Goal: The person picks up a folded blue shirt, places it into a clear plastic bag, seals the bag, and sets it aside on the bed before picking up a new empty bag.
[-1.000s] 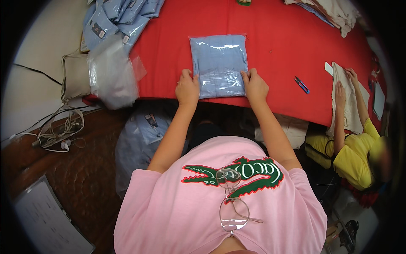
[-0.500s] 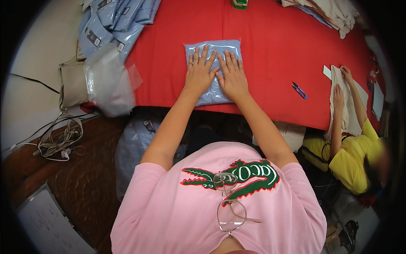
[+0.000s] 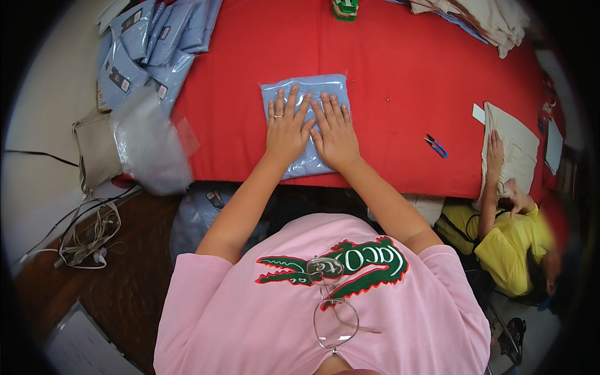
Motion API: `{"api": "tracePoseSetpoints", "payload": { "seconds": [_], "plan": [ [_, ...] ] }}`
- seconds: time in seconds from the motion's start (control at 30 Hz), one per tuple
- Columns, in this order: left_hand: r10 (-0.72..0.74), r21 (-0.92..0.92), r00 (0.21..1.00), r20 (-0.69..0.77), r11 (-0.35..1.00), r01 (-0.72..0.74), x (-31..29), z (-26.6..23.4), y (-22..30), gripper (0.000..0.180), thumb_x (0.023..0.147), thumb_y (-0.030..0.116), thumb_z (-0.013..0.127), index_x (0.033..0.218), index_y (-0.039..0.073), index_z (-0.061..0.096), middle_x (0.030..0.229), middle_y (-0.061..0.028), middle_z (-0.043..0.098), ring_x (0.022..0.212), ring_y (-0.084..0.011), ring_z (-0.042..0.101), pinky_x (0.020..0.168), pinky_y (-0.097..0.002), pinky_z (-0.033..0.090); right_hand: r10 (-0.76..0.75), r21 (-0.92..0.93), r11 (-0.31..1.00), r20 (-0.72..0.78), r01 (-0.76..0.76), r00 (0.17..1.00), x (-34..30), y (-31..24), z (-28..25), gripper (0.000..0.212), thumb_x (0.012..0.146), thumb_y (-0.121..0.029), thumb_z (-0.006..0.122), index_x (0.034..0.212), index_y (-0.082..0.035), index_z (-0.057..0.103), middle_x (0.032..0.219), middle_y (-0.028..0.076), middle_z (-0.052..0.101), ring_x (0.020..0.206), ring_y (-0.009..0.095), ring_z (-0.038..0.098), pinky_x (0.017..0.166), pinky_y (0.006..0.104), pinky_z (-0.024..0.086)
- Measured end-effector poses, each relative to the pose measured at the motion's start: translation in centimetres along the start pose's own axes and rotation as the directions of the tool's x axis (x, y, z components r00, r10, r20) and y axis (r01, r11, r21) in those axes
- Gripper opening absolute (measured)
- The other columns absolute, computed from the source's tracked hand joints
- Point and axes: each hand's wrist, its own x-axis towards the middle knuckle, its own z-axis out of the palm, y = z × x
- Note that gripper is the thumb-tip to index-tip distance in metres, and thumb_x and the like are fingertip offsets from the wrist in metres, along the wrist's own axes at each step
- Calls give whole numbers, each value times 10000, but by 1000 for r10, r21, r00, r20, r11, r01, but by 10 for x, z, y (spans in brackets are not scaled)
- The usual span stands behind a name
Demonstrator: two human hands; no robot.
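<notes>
Red cloth covers the long surface [image 3: 400, 69] where a person in a pink shirt presses a bagged, folded light-blue garment [image 3: 305, 94] flat. The left hand [image 3: 286, 128] and the right hand [image 3: 335, 131] lie side by side on top of the clear plastic packet, palms down and fingers spread, gripping nothing; the flat, open pressure looks meant to smooth the bag and push the air out. The packet sits near the surface's front edge, directly under both hands, its far end showing beyond the fingertips. Off to the left of the left hand, a heap of similar bagged blue garments [image 3: 147, 53] lies at the surface's corner, and loose clear plastic bags [image 3: 147, 144] hang over the edge just below them. To the right of the right hand, well apart, small blue-handled snips [image 3: 436, 145] rest on the red cloth. Farther right, a co-worker in yellow [image 3: 509, 250] handles cream-coloured fabric [image 3: 515, 150]. Beyond the hands, a green object [image 3: 344, 9] sits at the far edge.
</notes>
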Motion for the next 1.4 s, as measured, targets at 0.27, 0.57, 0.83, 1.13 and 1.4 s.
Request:
{"api": "tracePoseSetpoints", "payload": {
  "seconds": [0.27, 0.57, 0.83, 1.13, 1.4],
  "plan": [
    [-13, 38, 996, 90, 999, 10, 2, -2, 0, 647, 1070, 395, 574, 1669, 200, 425, 1776, -165, 242, 1634, -451, 175, 1306, -630, 148, 21, 66, 998, 49, -24, 999, 0, 1, -3, 695, 1076, -352, 530, 1673, -46, 350, 1754, 227, 272, 1633, 411, 236, 1323, 560, 167],
    [30, 60, 998, 47, 998, -33, 5, 5, -4, 633, 1077, 382, 566, 1666, 196, 431, 1778, -154, 245, 1638, -437, 173, 1305, -634, 141, 5, 61, 998, -37, -3, 999, -2, 3, 7, 697, 1072, -367, 542, 1657, -29, 368, 1754, 234, 267, 1635, 406, 230, 1328, 559, 164],
    [-220, -494, 972, -86, 856, 150, -14, -29, -22, 489, 1103, 272, 566, 1548, 70, 554, 1715, -220, 346, 1534, -410, 398, 1263, -514, 316, 188, 433, 894, -124, -117, 974, -36, 26, -29, 671, 1032, -202, 654, 1639, -57, 408, 1711, 210, 374, 1589, 380, 355, 1287, 476, 318],
    [-726, -828, 621, 294, 130, 545, -164, -22, -5, 365, 1046, 207, 705, 1313, -32, 639, 1161, -131, 727, 932, -176, 737, 817, -296, 582, 98, 292, 950, 50, -108, 994, -164, 35, -66, 766, 978, -166, 725, 1658, -78, 383, 1736, 179, 342, 1586, 371, 366, 1274, 482, 336],
    [-574, -796, 619, 535, -98, 597, -142, -42, 25, 255, 1042, 272, 737, 1079, 23, 697, 963, -80, 726, 835, -156, 714, 813, -291, 578, -163, 9, 986, -34, 164, 986, -115, 13, -46, 853, 917, -210, 781, 1663, -118, 380, 1750, 171, 312, 1608, 337, 328, 1280, 526, 300]
  ]
}}
